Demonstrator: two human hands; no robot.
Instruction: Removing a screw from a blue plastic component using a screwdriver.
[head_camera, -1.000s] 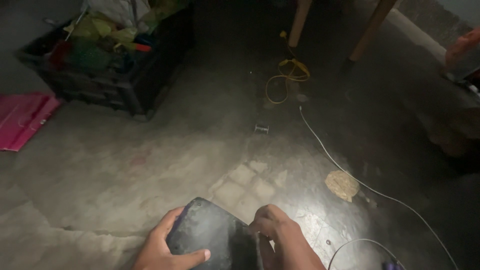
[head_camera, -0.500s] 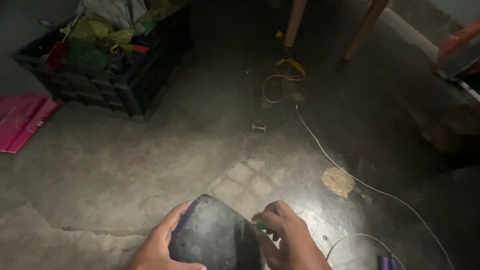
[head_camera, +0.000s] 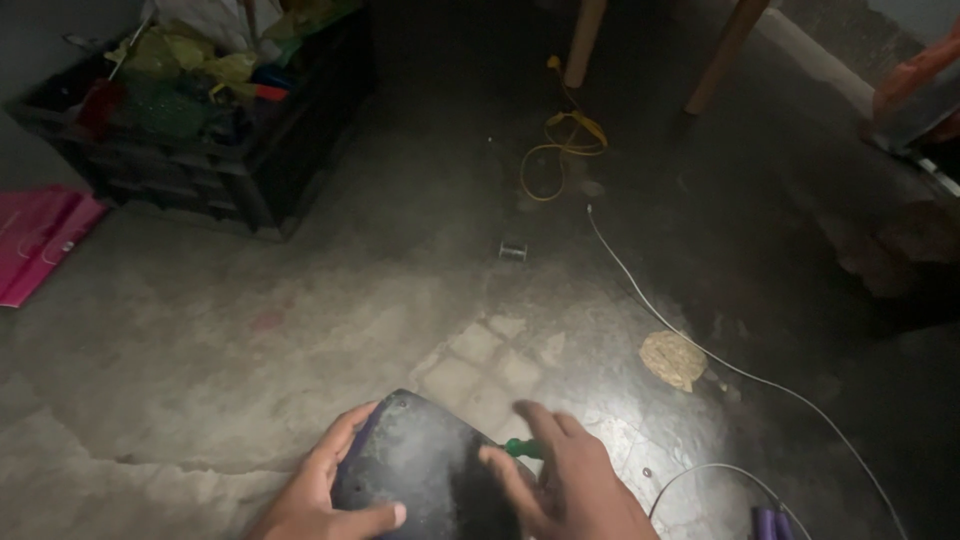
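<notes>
At the bottom edge of the view, just above the concrete floor (head_camera: 250, 340), a dark, rounded, hard-shelled plate-like object with a dusty matt face (head_camera: 420, 475) is held between both hands. Left hand (head_camera: 320, 495) wraps its left rim, thumb laid across the lower face; right hand (head_camera: 570, 480) has fingers spread on the right side, pinching a small green-handled tool (head_camera: 522, 448). Judged rigid, moderately heavy, dusty rather than slippery; best gripped by opposite rims. Beyond: white cable (head_camera: 700, 345), small metal spool (head_camera: 512, 250), yellow cord (head_camera: 560, 150), black plastic crate of clutter (head_camera: 250, 170).
</notes>
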